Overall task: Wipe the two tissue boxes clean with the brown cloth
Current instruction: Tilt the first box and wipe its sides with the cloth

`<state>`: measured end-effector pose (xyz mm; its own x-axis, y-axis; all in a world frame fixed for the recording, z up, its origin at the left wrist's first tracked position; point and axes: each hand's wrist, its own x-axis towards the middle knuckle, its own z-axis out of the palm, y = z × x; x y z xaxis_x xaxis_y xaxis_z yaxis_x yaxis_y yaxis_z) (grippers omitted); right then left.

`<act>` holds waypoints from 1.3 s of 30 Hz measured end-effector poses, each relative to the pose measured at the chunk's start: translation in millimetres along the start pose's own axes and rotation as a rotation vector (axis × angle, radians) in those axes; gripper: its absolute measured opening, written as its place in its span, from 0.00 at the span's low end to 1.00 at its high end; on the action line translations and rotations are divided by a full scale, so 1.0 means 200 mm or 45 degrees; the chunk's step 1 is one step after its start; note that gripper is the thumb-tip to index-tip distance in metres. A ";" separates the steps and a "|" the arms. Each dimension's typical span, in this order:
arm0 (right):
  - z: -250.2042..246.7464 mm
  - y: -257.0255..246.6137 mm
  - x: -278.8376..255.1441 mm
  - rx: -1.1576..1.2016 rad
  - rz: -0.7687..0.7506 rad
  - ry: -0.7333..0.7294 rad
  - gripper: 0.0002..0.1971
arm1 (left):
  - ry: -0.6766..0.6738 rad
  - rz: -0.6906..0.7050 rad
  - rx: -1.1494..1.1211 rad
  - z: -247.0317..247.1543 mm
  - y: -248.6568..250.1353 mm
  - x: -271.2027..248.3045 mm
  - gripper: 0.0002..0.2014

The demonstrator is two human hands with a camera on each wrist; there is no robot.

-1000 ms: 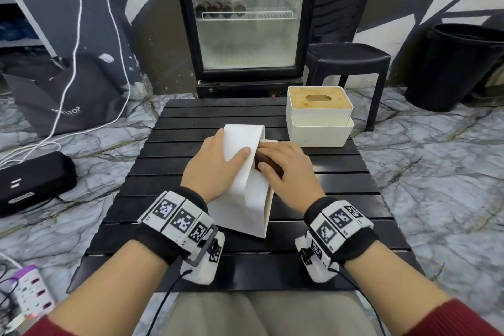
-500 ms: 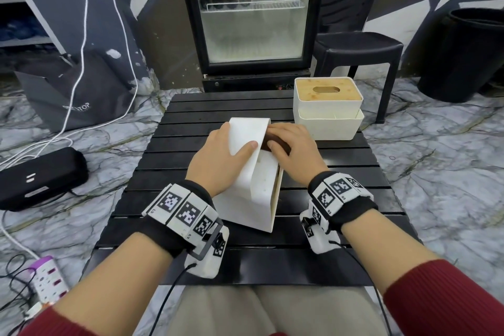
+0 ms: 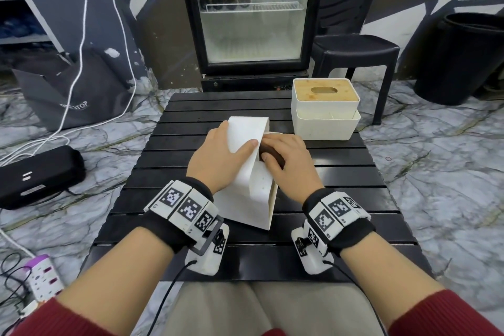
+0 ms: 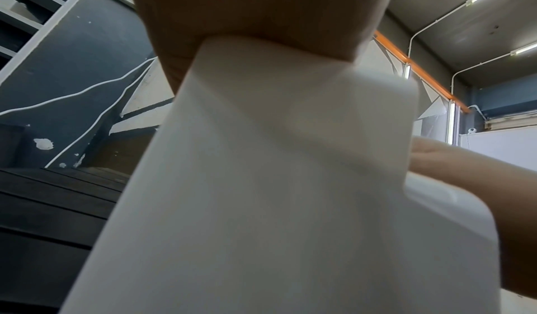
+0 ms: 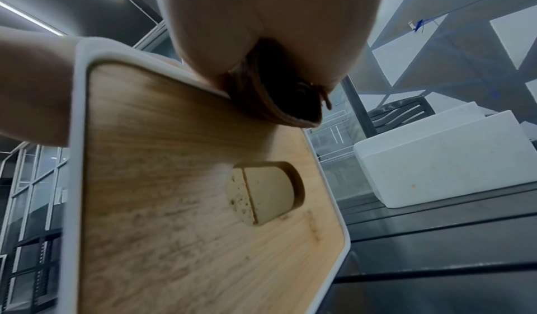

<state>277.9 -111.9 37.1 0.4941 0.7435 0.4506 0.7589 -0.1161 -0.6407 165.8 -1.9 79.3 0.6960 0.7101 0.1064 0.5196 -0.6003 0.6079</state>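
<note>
Centrally, on a black slatted table [image 3: 341, 180], a white tissue box [image 3: 246, 199] stood tipped on its side. At left, the left hand [image 3: 215, 162] steadied it, palm against the smooth white wall and thumb curled over the upper edge. At right, the right hand [image 3: 289, 161] clutched the bunched brown cloth [image 3: 272, 155], fingers curled around it, and pressed it near the top rim of the box's wooden lid [image 5: 188, 192]. To do this step well, I judged the left hand should brace firmly while the cloth made long strokes along the grainy, speckled wood and around its oval slot. Further right stood the second tissue box [image 3: 324, 114], white, rounded, matte, with the same wooden top
</note>
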 end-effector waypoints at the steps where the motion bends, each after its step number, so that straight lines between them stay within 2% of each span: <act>1: 0.00 0.00 0.00 0.003 -0.005 0.001 0.15 | 0.003 0.003 -0.004 0.00 0.00 0.00 0.26; 13: -0.01 0.06 0.09 -0.011 -0.012 -0.021 0.13 | 0.028 0.041 -0.018 0.01 0.00 0.01 0.28; 25: -0.03 0.06 0.13 -0.020 0.047 -0.088 0.15 | 0.037 0.023 -0.051 0.02 -0.02 0.01 0.30; 39: -0.19 0.03 -0.05 -0.086 0.082 -0.069 0.16 | 0.030 -0.014 -0.036 0.06 0.01 0.14 0.35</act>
<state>293.8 -145.0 52.7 0.5207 0.7672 0.3744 0.7540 -0.2077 -0.6231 192.7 12.0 73.9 0.6785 0.7251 0.1177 0.5125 -0.5820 0.6313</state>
